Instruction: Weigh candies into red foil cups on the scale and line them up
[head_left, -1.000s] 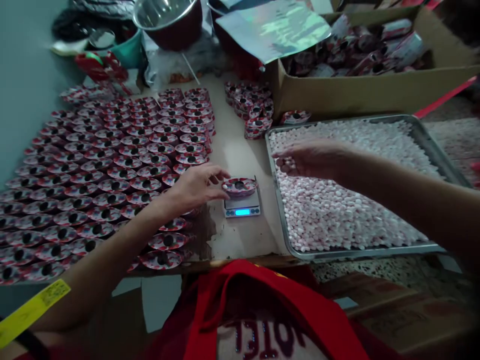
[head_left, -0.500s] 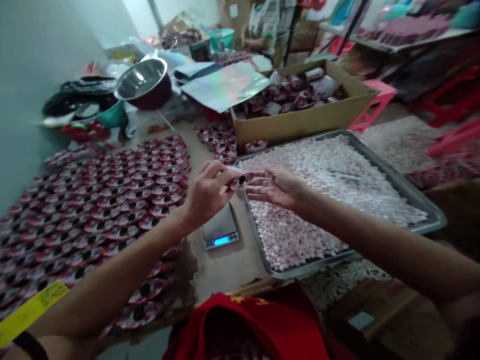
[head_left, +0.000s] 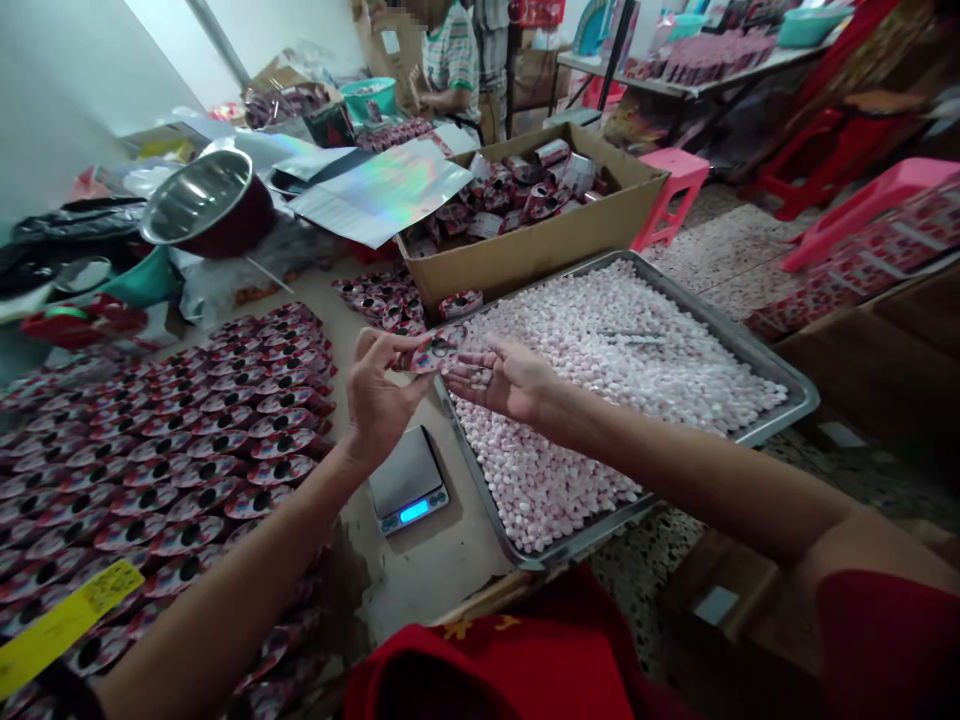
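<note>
My left hand (head_left: 381,388) pinches a small printed packet (head_left: 438,348), its end with the dark round hole turned toward me. Against the packet's near edge lies my right hand (head_left: 511,382), palm up and slightly cupped, with a few white pellets (head_left: 480,378) resting on its fingers. Below it, a metal tray (head_left: 491,520) is spread with many more pinkish-white pellets. A small digital scale (head_left: 411,480) with a lit blue display sits under my left hand. Rows of similar packets (head_left: 202,450) stand upright on the left.
A cardboard box (head_left: 540,235) of loose packets stands behind the tray. Further left are shiny sheets (head_left: 390,185) and a steel bowl (head_left: 210,200). Tweezers (head_left: 630,338) appear to lie on the pellets. Another person (head_left: 450,60) is at the back, near pink stools (head_left: 671,190).
The view has swung to the right, so the scene sits further left. The packet has tilted, showing its holed end more fully. White pellets now show on my right fingers.
</note>
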